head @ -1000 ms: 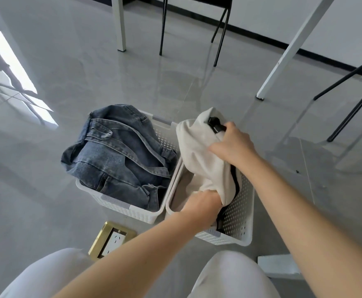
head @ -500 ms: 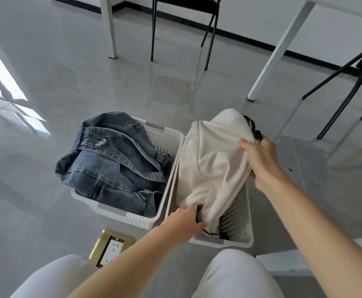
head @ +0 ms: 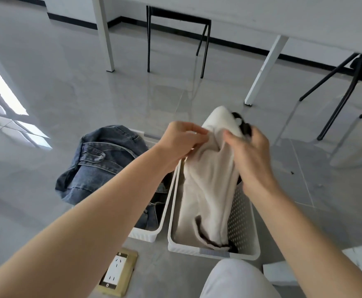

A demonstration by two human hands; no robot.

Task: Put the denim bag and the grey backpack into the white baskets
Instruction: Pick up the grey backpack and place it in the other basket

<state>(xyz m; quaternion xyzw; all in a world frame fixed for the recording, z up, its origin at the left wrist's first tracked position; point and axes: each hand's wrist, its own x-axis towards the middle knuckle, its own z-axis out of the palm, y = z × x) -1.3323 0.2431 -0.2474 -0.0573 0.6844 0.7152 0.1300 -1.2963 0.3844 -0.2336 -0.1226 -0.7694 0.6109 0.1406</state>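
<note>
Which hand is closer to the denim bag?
Left. The left hand pinches the backpack just right of the denim bag, its forearm crossing over it. The right hand grips the backpack's far side.

left hand (head: 183,143) risen from the basket's near end to the backpack (head: 210,179) top, right hand (head: 251,155) regripped beside it

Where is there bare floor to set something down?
Free: grey floor left of the denim bag, and beyond both baskets toward the chair legs. Crowded: the baskets touch, and the floor socket sits before them.
</note>
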